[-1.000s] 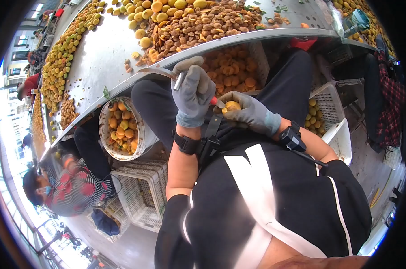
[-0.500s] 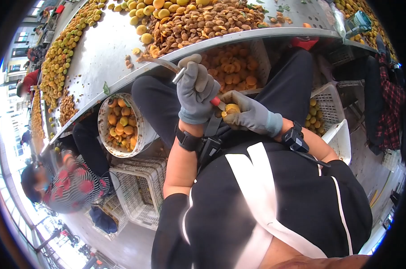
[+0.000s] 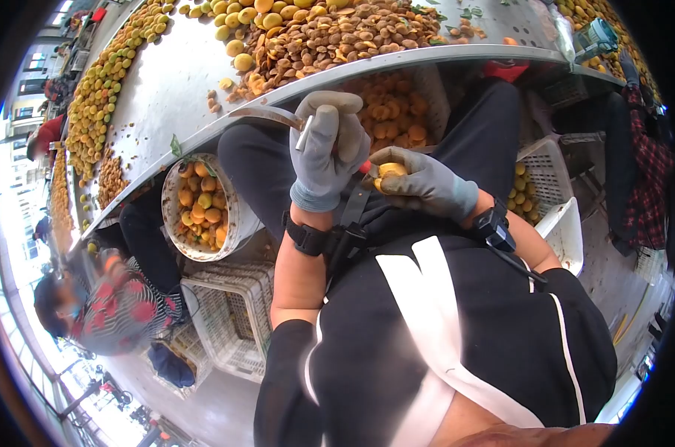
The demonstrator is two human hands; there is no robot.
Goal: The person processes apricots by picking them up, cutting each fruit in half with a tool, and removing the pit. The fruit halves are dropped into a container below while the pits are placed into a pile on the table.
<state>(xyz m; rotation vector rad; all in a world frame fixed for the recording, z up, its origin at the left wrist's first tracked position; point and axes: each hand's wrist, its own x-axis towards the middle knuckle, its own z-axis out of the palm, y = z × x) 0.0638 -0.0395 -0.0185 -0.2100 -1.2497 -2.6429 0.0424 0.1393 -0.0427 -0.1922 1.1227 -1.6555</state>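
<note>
My left hand (image 3: 326, 149), in a grey work glove, is closed round a knife with a red part (image 3: 365, 167) at the fruit side. A curved metal strip (image 3: 266, 112) sticks out from the other side of this fist, beside a short pale rod (image 3: 304, 132). My gloved right hand (image 3: 427, 182) pinches a yellow-orange apricot (image 3: 389, 176) in its fingertips, right against the red part. The glove covers part of the fruit. Both hands are above my lap, close to the table edge. How the curved strip joins the red part is hidden in the fist.
Brown pits (image 3: 330, 41) and whole apricots (image 3: 99, 104) are heaped on the metal table (image 3: 162, 82). Beneath it stands a crate of opened apricots (image 3: 397, 112). A white bucket of fruit (image 3: 240, 223) and a plastic crate (image 3: 218, 320) are on my left. Co-workers sit at both sides.
My left fist has turned a little, and the curved strip now points more levelly to the left. My right hand and the apricot have shifted slightly up and to the right.
</note>
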